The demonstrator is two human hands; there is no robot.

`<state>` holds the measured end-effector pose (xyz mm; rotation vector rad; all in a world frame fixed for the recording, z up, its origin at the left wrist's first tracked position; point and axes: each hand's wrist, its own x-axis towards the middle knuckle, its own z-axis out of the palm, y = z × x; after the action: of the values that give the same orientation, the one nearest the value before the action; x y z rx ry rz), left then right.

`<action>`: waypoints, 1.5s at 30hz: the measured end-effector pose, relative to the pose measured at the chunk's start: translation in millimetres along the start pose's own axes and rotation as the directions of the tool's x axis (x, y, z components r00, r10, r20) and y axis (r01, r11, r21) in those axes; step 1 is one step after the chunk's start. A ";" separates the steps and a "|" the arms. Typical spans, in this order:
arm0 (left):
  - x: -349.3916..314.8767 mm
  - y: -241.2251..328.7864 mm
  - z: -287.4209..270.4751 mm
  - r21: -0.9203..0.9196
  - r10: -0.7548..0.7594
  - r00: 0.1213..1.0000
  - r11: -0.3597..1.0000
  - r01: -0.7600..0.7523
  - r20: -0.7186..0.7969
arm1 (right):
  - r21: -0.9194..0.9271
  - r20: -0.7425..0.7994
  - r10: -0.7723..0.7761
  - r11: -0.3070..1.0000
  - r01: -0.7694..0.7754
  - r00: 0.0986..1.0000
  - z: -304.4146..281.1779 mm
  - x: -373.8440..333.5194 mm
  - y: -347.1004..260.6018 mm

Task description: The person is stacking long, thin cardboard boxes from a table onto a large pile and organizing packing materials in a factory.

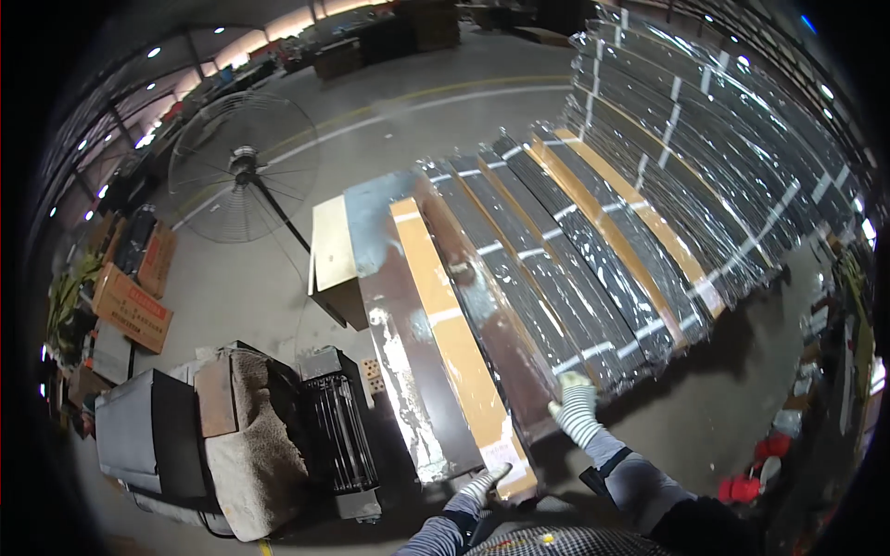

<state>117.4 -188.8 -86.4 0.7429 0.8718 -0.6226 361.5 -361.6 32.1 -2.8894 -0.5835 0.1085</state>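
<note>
A long, narrow cardboard box [450, 338] with white straps lies lengthwise on a worn brown metal table [399, 371]. My left hand [484, 484], in a striped glove, grips the box's near end on its left side, with the thumb on top by a pale label [501, 458]. To the right, my right hand [578, 410], in a matching glove, is at the table's near right corner, beside the end of a plastic-wrapped dark bundle [593, 366]. Its thumb stands apart from the fingers, and nothing shows in its grasp.
Several wrapped bundles with white straps lie in a row to the right, beside a tall wrapped stack [686, 120]. A large floor fan [243, 162] stands at the far left. Nearer are a cloth-draped seat [250, 463], a black slotted unit [341, 431] and cardboard cartons [133, 306].
</note>
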 end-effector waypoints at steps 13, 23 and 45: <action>-22.5 -17.4 111.5 -0.095 0.194 0.951 0.980 -0.176 0.239 | 0.892 0.268 -0.027 0.384 -0.237 0.963 8.2 -56.6 81.9; 85.2 -11.8 124.2 -0.129 0.276 0.958 0.950 -0.284 -0.076 | -0.010 0.191 0.142 0.990 -0.142 0.971 3.4 -123.6 99.8; -76.7 -76.0 -3.4 -0.476 0.266 0.887 0.765 -0.433 -0.378 | 0.120 0.404 -0.632 0.753 0.647 0.661 0.9 -106.6 -9.0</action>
<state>20.9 -217.4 -47.0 0.4495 1.0817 0.1004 260.0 -395.0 36.6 -2.4898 -1.6621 0.6318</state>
